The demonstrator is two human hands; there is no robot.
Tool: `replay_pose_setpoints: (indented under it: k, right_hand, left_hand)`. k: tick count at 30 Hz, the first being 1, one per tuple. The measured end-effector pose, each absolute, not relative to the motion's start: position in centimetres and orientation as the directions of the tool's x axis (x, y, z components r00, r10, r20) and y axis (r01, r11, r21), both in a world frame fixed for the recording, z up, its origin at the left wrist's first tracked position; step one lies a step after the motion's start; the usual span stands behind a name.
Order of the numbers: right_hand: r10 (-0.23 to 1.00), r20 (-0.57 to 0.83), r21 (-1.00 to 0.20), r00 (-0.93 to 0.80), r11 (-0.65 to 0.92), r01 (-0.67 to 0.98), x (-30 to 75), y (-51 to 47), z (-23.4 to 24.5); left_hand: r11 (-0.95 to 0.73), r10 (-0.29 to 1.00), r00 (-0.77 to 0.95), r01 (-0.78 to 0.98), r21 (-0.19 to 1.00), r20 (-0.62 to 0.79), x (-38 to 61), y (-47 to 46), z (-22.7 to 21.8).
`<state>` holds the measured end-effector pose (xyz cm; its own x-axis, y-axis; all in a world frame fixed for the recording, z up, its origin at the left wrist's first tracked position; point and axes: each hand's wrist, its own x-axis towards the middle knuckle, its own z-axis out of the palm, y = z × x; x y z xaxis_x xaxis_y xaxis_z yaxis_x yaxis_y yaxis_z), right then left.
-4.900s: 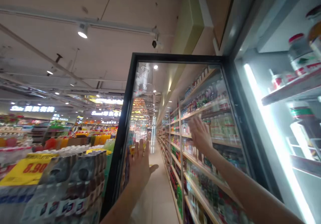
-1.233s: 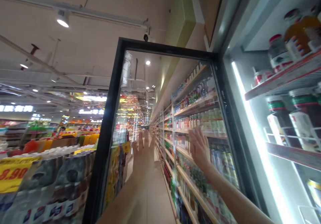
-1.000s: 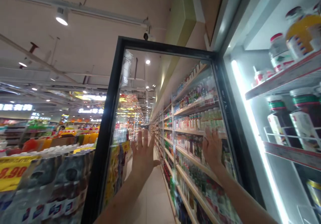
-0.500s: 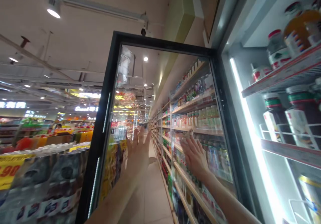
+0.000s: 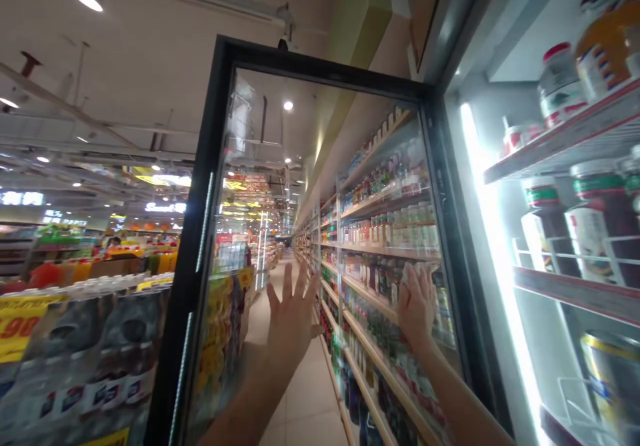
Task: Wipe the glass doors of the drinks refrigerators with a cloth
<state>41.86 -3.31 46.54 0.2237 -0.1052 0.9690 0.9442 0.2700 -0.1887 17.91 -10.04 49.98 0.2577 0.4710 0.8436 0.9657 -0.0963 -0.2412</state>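
A black-framed glass fridge door (image 5: pixel 200 199) stands swung open in front of me. My left hand (image 5: pixel 293 316) is raised with its fingers spread, its palm flat against the pane near the middle. My right hand (image 5: pixel 417 306) lies flat on the same glass further right, close to the hinge side, fingers stretched upward. A pale patch at its fingertips is too blurred to name. Neither hand grips anything I can make out. Both forearms reach up from the bottom of the view.
The open fridge (image 5: pixel 560 139) on the right has lit shelves with bottles (image 5: pixel 595 233) and a bright light strip (image 5: pixel 493 246). Wrapped bottle packs (image 5: pixel 100 353) with a yellow price sign (image 5: pixel 17 326) stand on the left. Through the glass, stocked shelves (image 5: pixel 380 233) line an aisle.
My right hand slid left and down on the glass, then back right toward the hinge side. My left hand shifted slightly right and lower. The door stays open.
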Motion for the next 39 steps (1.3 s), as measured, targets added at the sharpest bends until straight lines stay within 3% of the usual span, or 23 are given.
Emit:
replay_pose_setpoints:
  k: [2,5,6,8,11,12,15,17,20,22,23,27,29,32,34,37,39]
  right_hand:
    - [-0.107,0.973,-0.167,0.205,0.283,0.944,41.8,-3.4,45.9]
    - [-0.044,0.982,0.186,-0.182,0.338,0.923,41.0,-3.7,44.4]
    - [-0.038,0.966,0.253,-0.256,0.345,0.904,41.0,-3.7,43.9]
    - [-0.058,0.982,0.187,-0.178,0.312,0.932,41.4,-3.6,43.2]
    - [-0.111,0.987,-0.083,0.114,0.251,0.965,41.7,-3.3,42.8]
    - [-0.107,0.99,-0.066,0.097,0.256,0.965,41.5,-3.3,42.8]
    - [-0.022,0.97,0.236,-0.242,0.325,0.916,40.9,-3.5,42.5]
    - [0.012,0.957,0.269,-0.288,0.329,0.905,41.5,-3.5,42.2]
    - [-0.058,0.994,-0.077,0.093,0.239,0.968,43.7,-3.1,41.7]
    - [-0.097,0.97,-0.199,0.225,0.225,0.954,44.4,-2.8,41.3]
    - [-0.09,0.978,-0.162,0.187,0.235,0.959,44.4,-2.7,41.1]
    - [0.013,0.977,0.201,-0.215,0.296,0.934,43.0,-3.0,40.5]
    - [-0.005,0.99,0.138,-0.142,0.261,0.955,43.0,-3.2,40.6]
    - [-0.095,0.984,-0.128,0.151,0.208,0.97,43.4,-3.3,40.6]
    - [-0.086,0.99,-0.089,0.112,0.239,0.967,43.3,-3.3,40.5]
    - [-0.014,0.992,0.126,-0.128,0.321,0.939,43.0,-3.1,40.4]
    - [-0.04,0.998,0.058,-0.048,0.318,0.946,43.3,-2.9,40.9]
  left_hand:
    - [-0.098,0.477,0.254,0.967,-0.236,0.841,17.9,-10.0,50.1]
    - [-0.095,0.473,0.25,0.968,-0.233,0.845,17.7,-9.7,50.2]
    - [-0.094,0.469,0.251,0.968,-0.234,0.847,17.7,-9.5,50.2]
    - [-0.092,0.466,0.253,0.967,-0.238,0.848,17.6,-9.2,50.1]
    - [-0.089,0.467,0.258,0.965,-0.246,0.846,17.6,-8.9,50.0]
    - [-0.087,0.466,0.257,0.966,-0.245,0.847,17.6,-8.8,50.0]
    - [-0.086,0.468,0.248,0.968,-0.236,0.848,17.6,-8.6,50.0]
    - [-0.089,0.47,0.247,0.969,-0.233,0.848,17.6,-8.7,50.0]
    - [-0.094,0.476,0.25,0.968,-0.234,0.843,17.7,-8.9,50.1]
    - [-0.092,0.483,0.247,0.969,-0.231,0.84,17.8,-8.9,50.2]
    - [-0.089,0.485,0.245,0.969,-0.231,0.84,17.8,-8.9,50.1]
    - [-0.078,0.478,0.235,0.971,-0.225,0.846,17.7,-8.6,50.0]
    - [-0.084,0.474,0.239,0.97,-0.227,0.847,17.7,-8.5,50.0]
    - [-0.089,0.47,0.246,0.969,-0.232,0.848,17.6,-8.5,49.9]
    - [-0.087,0.473,0.242,0.97,-0.229,0.847,17.6,-8.4,49.9]
    - [-0.083,0.475,0.236,0.971,-0.224,0.848,17.6,-8.4,49.9]
    - [-0.082,0.466,0.236,0.971,-0.224,0.853,17.5,-8.4,49.9]
